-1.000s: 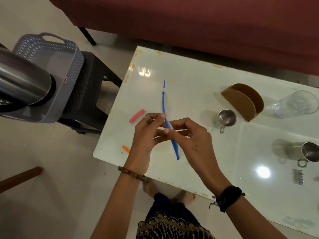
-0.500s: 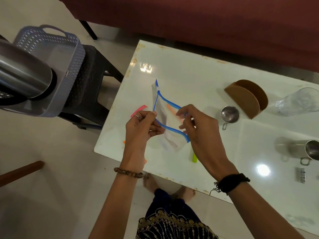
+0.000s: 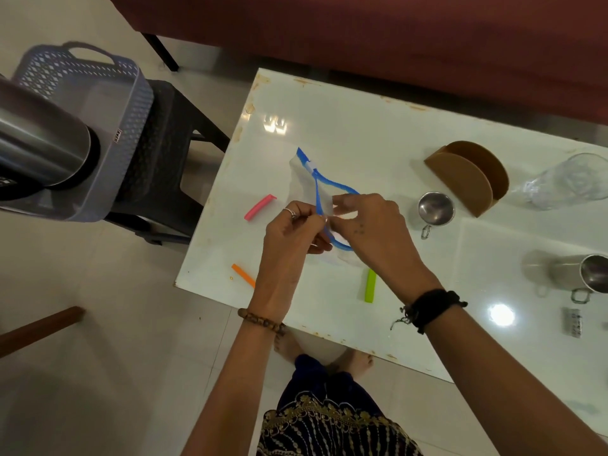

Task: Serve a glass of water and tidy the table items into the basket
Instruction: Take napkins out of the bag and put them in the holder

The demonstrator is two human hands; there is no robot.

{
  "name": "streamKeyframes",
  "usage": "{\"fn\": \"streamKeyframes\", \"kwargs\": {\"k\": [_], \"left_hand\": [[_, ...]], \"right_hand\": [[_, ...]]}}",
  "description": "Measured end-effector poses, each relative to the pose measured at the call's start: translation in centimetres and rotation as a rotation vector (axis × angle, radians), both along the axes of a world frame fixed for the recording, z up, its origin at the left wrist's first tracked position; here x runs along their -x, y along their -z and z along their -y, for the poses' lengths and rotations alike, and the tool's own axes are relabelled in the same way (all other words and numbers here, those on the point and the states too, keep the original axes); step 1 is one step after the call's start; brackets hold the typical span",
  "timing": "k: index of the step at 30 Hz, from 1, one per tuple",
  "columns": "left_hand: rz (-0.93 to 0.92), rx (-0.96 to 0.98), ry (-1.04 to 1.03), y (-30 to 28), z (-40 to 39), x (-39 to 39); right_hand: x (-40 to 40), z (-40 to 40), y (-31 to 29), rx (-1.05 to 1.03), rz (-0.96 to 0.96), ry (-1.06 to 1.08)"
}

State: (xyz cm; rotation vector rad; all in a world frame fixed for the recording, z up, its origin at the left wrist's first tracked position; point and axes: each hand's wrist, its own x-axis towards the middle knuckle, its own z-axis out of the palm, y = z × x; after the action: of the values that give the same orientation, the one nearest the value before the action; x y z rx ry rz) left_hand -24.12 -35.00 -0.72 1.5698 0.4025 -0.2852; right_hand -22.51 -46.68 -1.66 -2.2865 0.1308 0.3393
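While both hands pinch it: zip bag (image 3: 316,192) above table (image 3: 362,133).

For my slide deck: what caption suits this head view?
Both hands, left and right, hold open a blue-zippered clear pouch above the white table.

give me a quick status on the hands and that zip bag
Left hand and right hand both pinch the blue-rimmed zip bag, mouth open. Pink stick, orange stick, green stick lie on table.
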Motion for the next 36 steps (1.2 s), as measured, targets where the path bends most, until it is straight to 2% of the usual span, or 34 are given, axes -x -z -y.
{"fn": "streamKeyframes", "kwargs": {"k": [4, 7, 10, 13, 15, 17, 18, 20, 25, 31, 34, 36], "left_hand": [[0.043, 0.024, 0.032, 0.5, -0.1, 0.0], [0.017, 0.088, -0.235, 2.0, -0.8, 0.2], [-0.149, 0.075, -0.518, 5.0, -2.0, 0.6], [-0.454, 0.176, -0.435, 7.9, -2.8, 1.3], [-0.599, 0.446, -0.323, 9.2, -3.2, 1.7], [-0.589, 0.632, -0.190, 10.0, -3.4, 1.8], [-0.560, 0.646, -0.166, 10.3, -3.5, 1.7], [-0.505, 0.590, -0.197, 11.0, -3.9, 1.2], [-0.460, 0.315, -0.286, 12.4, -7.0, -0.1], [-0.387, -0.025, -0.337, 14.0, -10.3, -0.9], [-0.355, -0.203, -0.288, 14.0, -10.4, -1.0], [-0.353, -0.471, -0.215, 14.0, -9.7, -0.7]], "right_hand": [[-0.3, 0.0, 0.1, -0.094, 0.084, 0.069], [-0.5, 0.6, 0.3, -0.212, 0.037, 0.128], [-0.4, 1.5, 0.1, -0.505, -0.105, 0.247], [-0.1, 2.3, 0.5, -0.824, -0.195, 0.365], [0.3, 2.9, 0.8, -0.920, -0.217, 0.400], [0.8, 3.3, 1.5, -0.931, -0.227, 0.410], [1.1, 3.6, 1.9, -0.908, -0.221, 0.411], [1.8, 4.3, 2.9, -0.821, -0.204, 0.432], [3.4, 5.6, 5.1, -0.577, -0.192, 0.491], [4.3, 5.9, 5.3, -0.604, -0.073, 0.571], [4.5, 5.8, 4.5, -0.630, 0.004, 0.566], [4.5, 5.5, 4.0, -0.581, 0.057, 0.541]]}}
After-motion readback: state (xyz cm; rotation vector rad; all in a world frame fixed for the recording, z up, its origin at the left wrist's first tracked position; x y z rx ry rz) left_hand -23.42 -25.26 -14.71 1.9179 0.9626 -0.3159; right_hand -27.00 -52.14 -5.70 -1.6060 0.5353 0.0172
